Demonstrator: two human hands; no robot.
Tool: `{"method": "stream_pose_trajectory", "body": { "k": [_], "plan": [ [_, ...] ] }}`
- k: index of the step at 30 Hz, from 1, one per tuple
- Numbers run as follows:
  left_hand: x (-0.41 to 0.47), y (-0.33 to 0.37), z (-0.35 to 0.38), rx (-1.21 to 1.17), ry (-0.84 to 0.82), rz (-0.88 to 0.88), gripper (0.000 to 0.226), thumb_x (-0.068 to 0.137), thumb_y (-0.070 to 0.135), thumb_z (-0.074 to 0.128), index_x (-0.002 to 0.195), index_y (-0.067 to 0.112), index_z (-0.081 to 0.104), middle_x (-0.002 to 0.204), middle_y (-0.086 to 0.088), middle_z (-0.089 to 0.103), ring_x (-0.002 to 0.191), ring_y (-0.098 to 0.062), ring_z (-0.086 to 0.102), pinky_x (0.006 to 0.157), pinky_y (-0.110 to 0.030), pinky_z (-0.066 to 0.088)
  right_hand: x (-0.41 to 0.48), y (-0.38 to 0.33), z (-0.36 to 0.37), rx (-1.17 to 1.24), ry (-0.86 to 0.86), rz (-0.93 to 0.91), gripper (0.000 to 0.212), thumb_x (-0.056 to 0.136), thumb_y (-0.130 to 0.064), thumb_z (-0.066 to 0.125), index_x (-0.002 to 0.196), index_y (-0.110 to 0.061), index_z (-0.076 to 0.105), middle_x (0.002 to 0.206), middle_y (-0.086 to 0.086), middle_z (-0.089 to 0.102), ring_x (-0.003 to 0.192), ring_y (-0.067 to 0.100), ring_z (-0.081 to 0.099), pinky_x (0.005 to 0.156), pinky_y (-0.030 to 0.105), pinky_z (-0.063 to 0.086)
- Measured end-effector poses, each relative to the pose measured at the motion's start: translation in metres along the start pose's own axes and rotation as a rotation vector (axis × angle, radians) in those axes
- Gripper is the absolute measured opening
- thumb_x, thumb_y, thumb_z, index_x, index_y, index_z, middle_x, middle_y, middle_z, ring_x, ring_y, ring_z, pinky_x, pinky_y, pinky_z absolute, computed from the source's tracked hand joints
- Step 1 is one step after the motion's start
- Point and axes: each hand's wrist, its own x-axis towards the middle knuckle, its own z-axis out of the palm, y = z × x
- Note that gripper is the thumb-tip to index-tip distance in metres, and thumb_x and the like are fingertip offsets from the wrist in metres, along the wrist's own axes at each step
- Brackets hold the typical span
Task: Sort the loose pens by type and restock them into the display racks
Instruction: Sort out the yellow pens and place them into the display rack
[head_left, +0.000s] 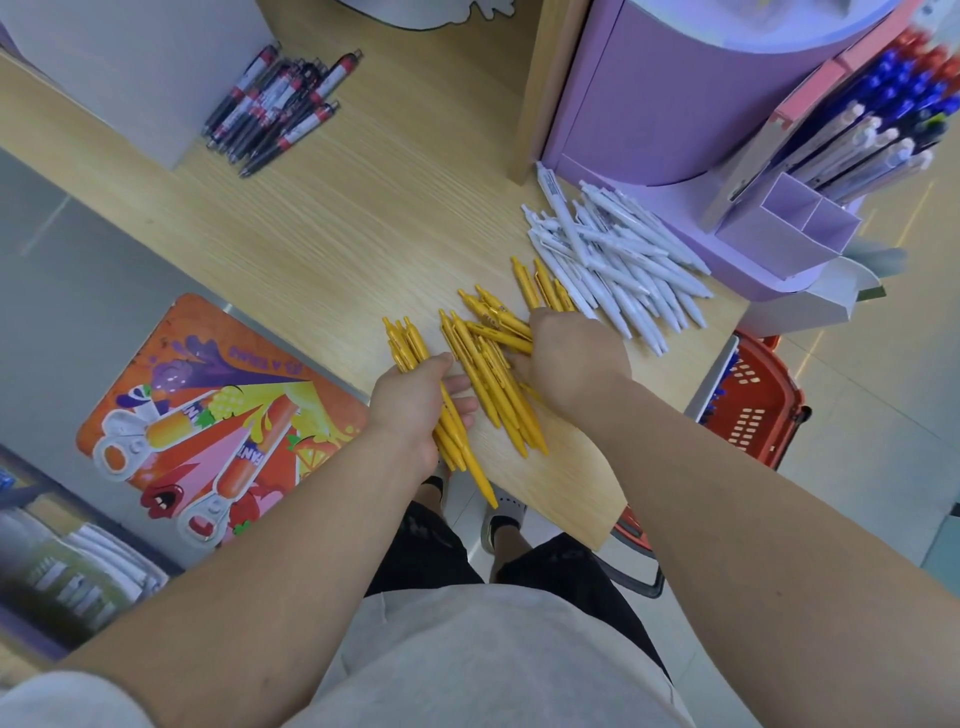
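Three sorted heaps lie on the wooden shelf (322, 223): black-and-red pens (278, 106) at the back left, white pens (618, 260) at the right, yellow pens (493, 379) near the front edge. My left hand (413, 410) grips a bundle of yellow pens (457, 441), their tips pointing toward me past the shelf edge. My right hand (569, 353) rests on the loose yellow pens, fingers curled over several of them. A purple display rack (789, 223) at the right holds white and blue pens (883, 119).
A red shopping basket (753, 400) stands on the floor at the right below the shelf. An orange drink poster (208, 421) lies on the lower left. A purple cabinet (649, 93) and a white panel (130, 67) rise from the back of the shelf.
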Motion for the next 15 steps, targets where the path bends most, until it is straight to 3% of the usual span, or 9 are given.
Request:
{"method": "stream_pose_trajectory", "body": {
  "k": [4, 8, 15],
  "plan": [
    [0.001, 0.0, 0.0, -0.005, 0.005, -0.001, 0.011, 0.095, 0.023, 0.064, 0.1, 0.016, 0.059, 0.098, -0.017, 0.073, 0.056, -0.022, 0.063, 0.058, -0.034, 0.056, 0.001, 0.008, 0.0, 0.077, 0.029, 0.026, 0.036, 0.093, -0.051, 0.056, 0.086, -0.018, 0.043, 0.069, -0.002, 0.045, 0.066, 0.021, 0.052, 0.049, 0.029, 0.03],
    [0.002, -0.002, 0.0, -0.01, 0.009, -0.007, 0.012, 0.095, 0.024, 0.065, 0.102, 0.016, 0.059, 0.099, -0.017, 0.073, 0.058, -0.022, 0.063, 0.058, -0.034, 0.056, 0.0, 0.017, -0.002, 0.091, 0.049, 0.027, 0.026, 0.094, -0.039, 0.058, 0.083, -0.018, 0.046, 0.069, -0.002, 0.048, 0.058, 0.015, 0.044, 0.046, 0.027, 0.026],
    [0.003, -0.001, 0.0, 0.007, 0.002, -0.008, 0.015, 0.095, 0.024, 0.064, 0.105, 0.013, 0.06, 0.099, -0.018, 0.073, 0.056, -0.022, 0.063, 0.055, -0.035, 0.056, -0.001, 0.024, -0.005, 0.207, 0.043, 0.048, 0.032, 0.093, -0.036, 0.055, 0.071, -0.018, 0.041, 0.067, 0.002, 0.049, 0.06, 0.02, 0.048, 0.053, 0.031, 0.034]
  ]
}}
